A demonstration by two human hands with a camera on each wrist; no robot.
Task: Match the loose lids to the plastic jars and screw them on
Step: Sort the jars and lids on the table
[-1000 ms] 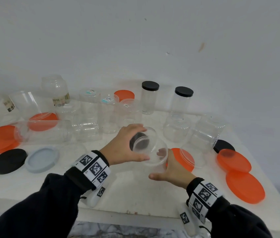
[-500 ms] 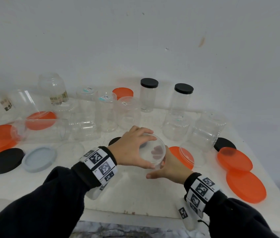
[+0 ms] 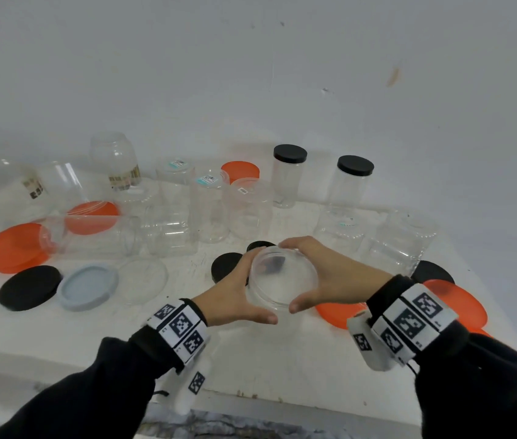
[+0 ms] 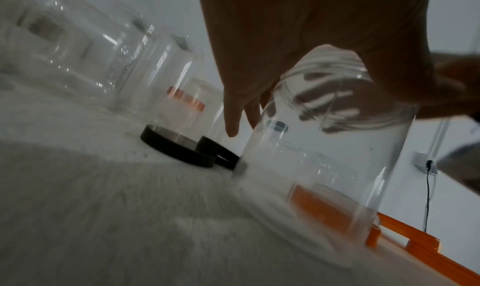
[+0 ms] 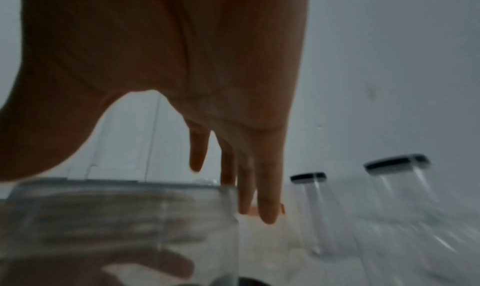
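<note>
A clear plastic jar (image 3: 277, 299) stands upright near the middle of the white table (image 3: 282, 359), with a clear lid (image 3: 284, 274) on its mouth. My left hand (image 3: 238, 289) wraps round the jar's left side, thumb in front. My right hand (image 3: 330, 274) grips the lid's rim from the right, thumb at the front and fingers over the far edge. The left wrist view shows the jar (image 4: 324, 147) below my palm, with fingers visible through its wall. In the blurred right wrist view the jar's top (image 5: 116, 208) lies under my thumb and fingers.
Two black lids (image 3: 230, 267) lie just behind the jar. At the left are a black lid (image 3: 29, 286), a grey-blue lid (image 3: 87, 286), a clear lid (image 3: 143, 280) and orange lids (image 3: 13, 248). More orange lids (image 3: 453, 302) lie right. Open jars and two black-capped jars (image 3: 288, 175) stand behind.
The jar was held tilted above the table and now stands upright. My right hand came up from under it to the lid; my left hand shifted from the lid to the jar's side.
</note>
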